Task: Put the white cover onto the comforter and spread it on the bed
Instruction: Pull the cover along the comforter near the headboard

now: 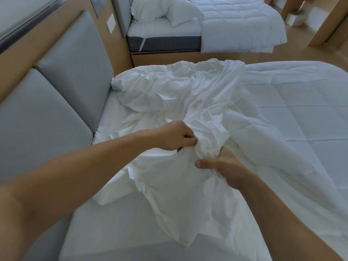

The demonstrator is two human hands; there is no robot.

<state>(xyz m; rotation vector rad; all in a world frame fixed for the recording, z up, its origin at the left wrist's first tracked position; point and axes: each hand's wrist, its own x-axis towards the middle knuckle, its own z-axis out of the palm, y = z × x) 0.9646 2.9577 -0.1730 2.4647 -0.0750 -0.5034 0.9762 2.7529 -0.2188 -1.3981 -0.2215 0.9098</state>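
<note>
White cover (178, 95) bunched at the bed's (116, 223) head end
Left hand (177, 137) and right hand (226, 168) each hold gathered folds in a tight grip; the comforter (301, 117) lies spread toward the foot.

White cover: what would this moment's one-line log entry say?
left hand: grips white cover | right hand: grips white cover | comforter: uncovered on bed

Both hands on the crumpled white fabric cover (178, 95): left hand (177, 137) pinches a bunched fold from above, right hand (224, 166) grips the same bunch from below, thumb on top. Cover heaped partly over the white quilted comforter (293, 121) on the bed (113, 232). Grey padded headboard (56, 110) at left, second white bed (235, 21) beyond
</note>
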